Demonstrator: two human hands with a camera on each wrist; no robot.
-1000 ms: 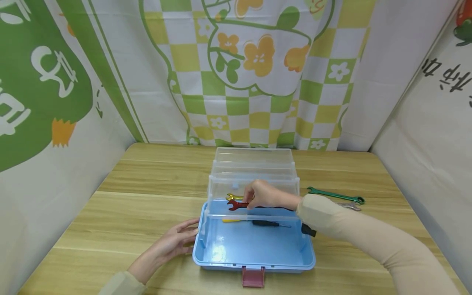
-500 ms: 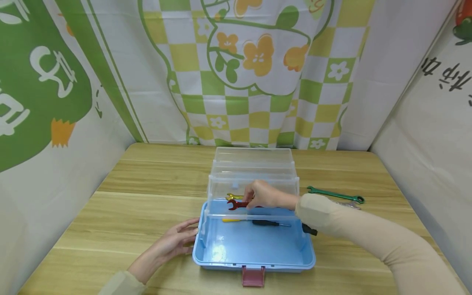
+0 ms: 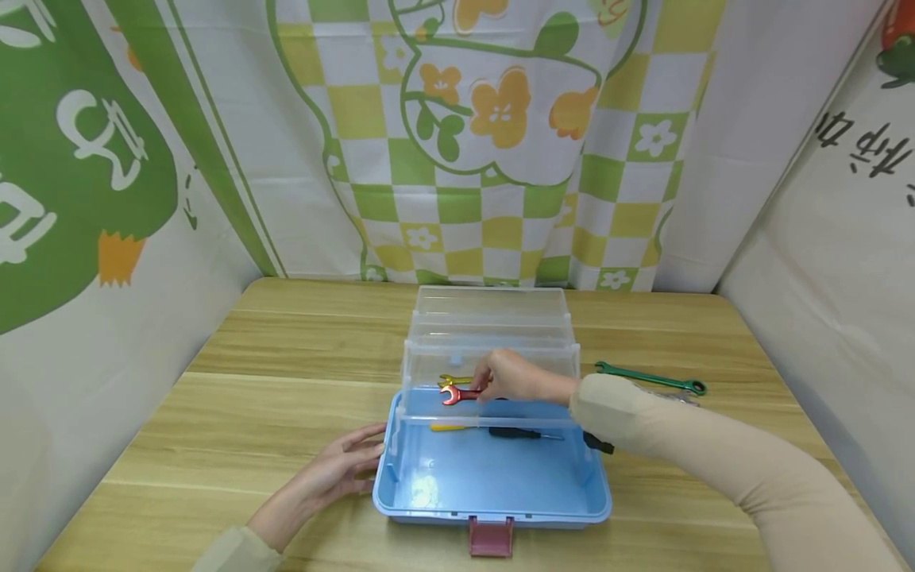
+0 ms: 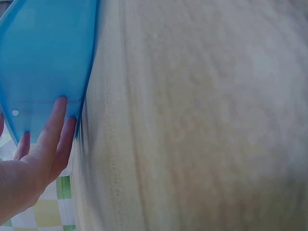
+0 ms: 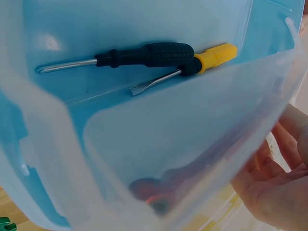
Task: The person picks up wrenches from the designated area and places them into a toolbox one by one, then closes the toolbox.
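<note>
On the wall to your right, dark handwritten characters (image 3: 868, 151) run off the edge, and white characters (image 3: 103, 139) on the green panel (image 3: 43, 262) to your left are cut off too; I cannot read either with certainty. Your left hand (image 3: 336, 467) is relaxed, fingers spread and nearly straight, their tips against the left wall of the blue toolbox (image 3: 493, 481). Your right hand (image 3: 511, 375) pinches a red combination wrench (image 3: 452, 396) between thumb and fingers, over the rear of the toolbox, its open end pointing left, just beside a yellow wrench (image 3: 454, 381). The right wrist view shows its other end blurred through the translucent plastic tray (image 5: 173, 125). A black-handled screwdriver (image 3: 515, 433) and a yellow-handled screwdriver (image 3: 447, 427) lie inside the toolbox; a green combination wrench (image 3: 650, 376) lies on the table (image 3: 236, 413) to its right
</note>
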